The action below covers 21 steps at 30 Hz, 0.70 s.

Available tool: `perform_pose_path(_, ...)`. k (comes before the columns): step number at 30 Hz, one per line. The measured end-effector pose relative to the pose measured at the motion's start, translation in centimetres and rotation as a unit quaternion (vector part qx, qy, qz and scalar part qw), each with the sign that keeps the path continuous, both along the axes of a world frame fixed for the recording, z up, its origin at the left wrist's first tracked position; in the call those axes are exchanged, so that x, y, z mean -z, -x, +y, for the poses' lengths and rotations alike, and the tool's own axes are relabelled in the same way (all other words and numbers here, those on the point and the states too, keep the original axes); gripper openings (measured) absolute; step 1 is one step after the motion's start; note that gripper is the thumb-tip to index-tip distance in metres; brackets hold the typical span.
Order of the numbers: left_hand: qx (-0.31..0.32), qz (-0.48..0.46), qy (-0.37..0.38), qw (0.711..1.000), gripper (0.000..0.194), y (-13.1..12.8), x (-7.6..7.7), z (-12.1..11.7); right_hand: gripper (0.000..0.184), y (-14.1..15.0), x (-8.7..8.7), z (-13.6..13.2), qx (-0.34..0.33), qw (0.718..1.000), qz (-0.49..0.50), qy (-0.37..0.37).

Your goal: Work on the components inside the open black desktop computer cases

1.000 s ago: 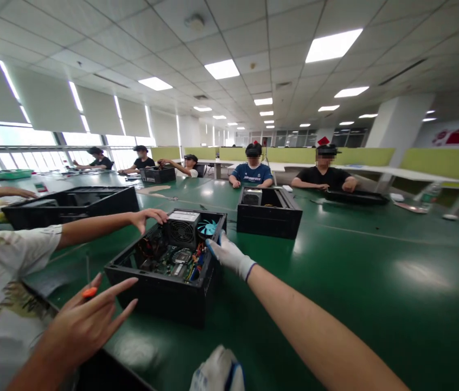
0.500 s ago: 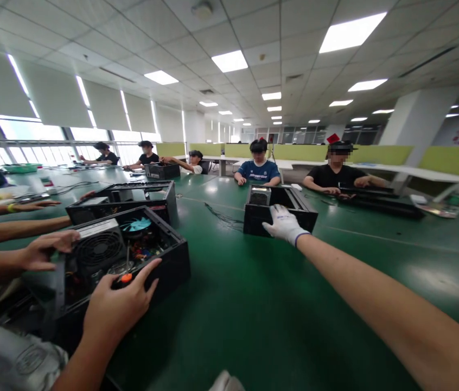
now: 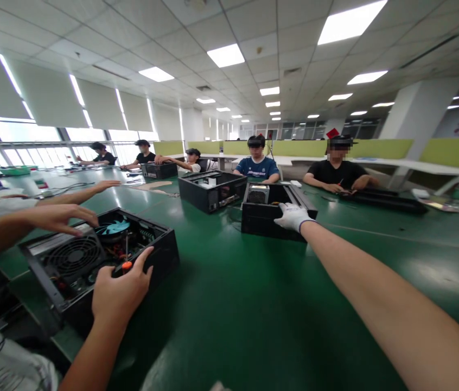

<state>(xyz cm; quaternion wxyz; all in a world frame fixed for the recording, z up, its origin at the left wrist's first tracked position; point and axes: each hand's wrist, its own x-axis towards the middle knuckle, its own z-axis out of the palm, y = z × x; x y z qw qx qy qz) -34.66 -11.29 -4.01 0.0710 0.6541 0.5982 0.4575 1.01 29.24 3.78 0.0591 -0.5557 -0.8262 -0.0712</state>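
My right hand (image 3: 293,218), in a white glove, reaches far across the table. Its fingers go over the near wall of a black computer case (image 3: 268,220), with the thumb against the outer face. A metal power supply (image 3: 259,192) shows inside that case's left end. Of my left hand (image 3: 219,386) only a pale gloved bit shows at the bottom edge; its fingers are hidden. Just behind and left of the held case stands another open black computer case (image 3: 207,198).
At left, a co-worker's bare hands (image 3: 121,296) are at an open computer case (image 3: 168,252) with a turquoise fan (image 3: 113,227); an orange-handled screwdriver (image 3: 127,266) is there. Other people sit across the green table (image 3: 229,304), one at a black panel (image 3: 384,201). Cables (image 3: 233,213) lie mid-table.
The second case has moved from the left to beside the one I hold. My right hand has shifted slightly right along the wall. The co-worker's arms at left have moved; my left hand shows less.
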Motion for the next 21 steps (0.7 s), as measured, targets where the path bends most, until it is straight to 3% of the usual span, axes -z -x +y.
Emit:
perform_pose_path(5,-0.008,-0.006,-0.003,1.0,0.071,0.3,-0.1,-0.1,0.073,-0.3,-0.3,-1.1,-0.01,1.0,-0.003,-0.018)
perform_pose_path(9,0.048,-0.104,-0.045,0.992,0.058,0.4,0.1,0.2,0.066,-1.1,-0.1,-3.1,-0.017,0.999,-0.006,-0.042)
perform_pose_path(12,0.103,-0.129,-0.11,0.98,0.064,-1.2,0.4,-0.2,0.062,-2.0,0.1,-5.3,-0.027,0.998,-0.008,-0.061)
perform_pose_path(17,-0.01,-0.01,-0.064,0.998,0.053,-4.6,2.2,-2.9,0.059,-4.3,0.5,-10.4,-0.055,0.994,-0.012,-0.098)
perform_pose_path(21,-0.018,0.074,-0.049,0.996,0.057,-5.0,4.5,-4.4,0.055,-6.4,0.5,-15.0,-0.089,0.988,-0.019,-0.127)
